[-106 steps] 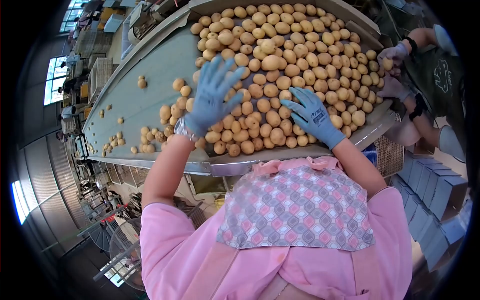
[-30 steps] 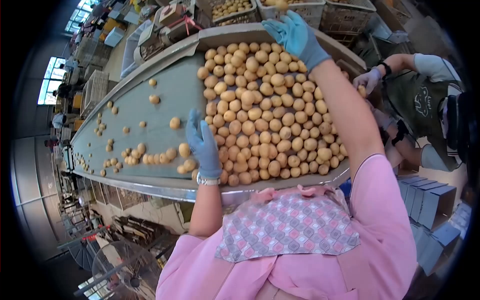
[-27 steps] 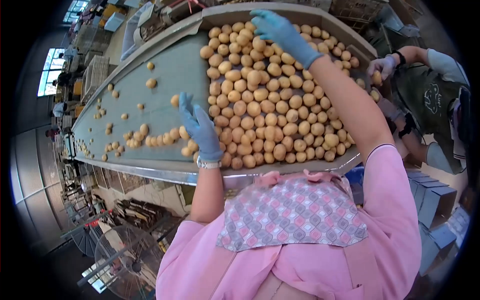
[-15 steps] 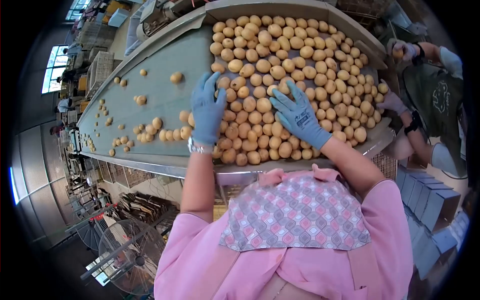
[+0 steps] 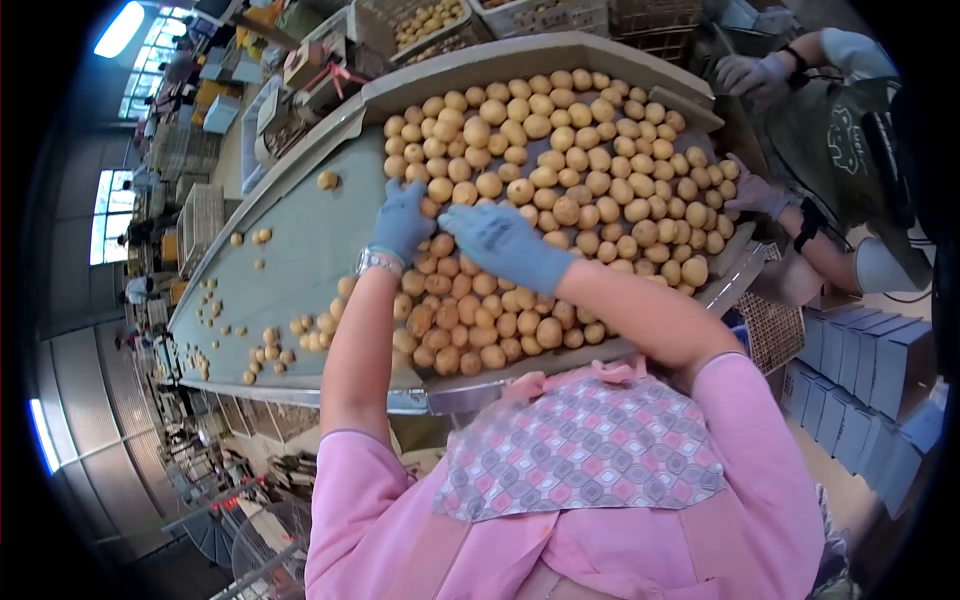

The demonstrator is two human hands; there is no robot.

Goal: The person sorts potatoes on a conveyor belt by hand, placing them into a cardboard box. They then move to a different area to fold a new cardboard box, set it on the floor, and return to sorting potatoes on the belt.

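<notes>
Potatoes (image 5: 560, 150) lie packed in a dense heap on the right half of a grey-green conveyor belt (image 5: 300, 250), held in by its raised rims. At the far left of the belt, a scatter of loose strays (image 5: 268, 345) lies close to the near rim, well apart from the heap. A single potato (image 5: 327, 180) sits alone near the far rim. The left hand (image 5: 400, 220), in a blue glove with a wristwatch (image 5: 378, 262) at the cuff, rests at the left edge of the heap. Its fingers curl down onto the potatoes there, and it is not clear whether they clasp one. Just to its right, the right hand (image 5: 505, 245), also in a blue glove, lies palm down across the middle of the heap with its fingers bent over the potatoes beneath. Whether it grips any cannot be told. Beyond the far rim stand crates (image 5: 545, 18) holding more potatoes. On the right a co-worker in a dark apron has one gloved hand (image 5: 750, 72) raised near the far corner and the other gloved hand (image 5: 755, 195) at the right edge of the heap. Below that, blue boxes (image 5: 870, 370) stand in a row beside the belt.
</notes>
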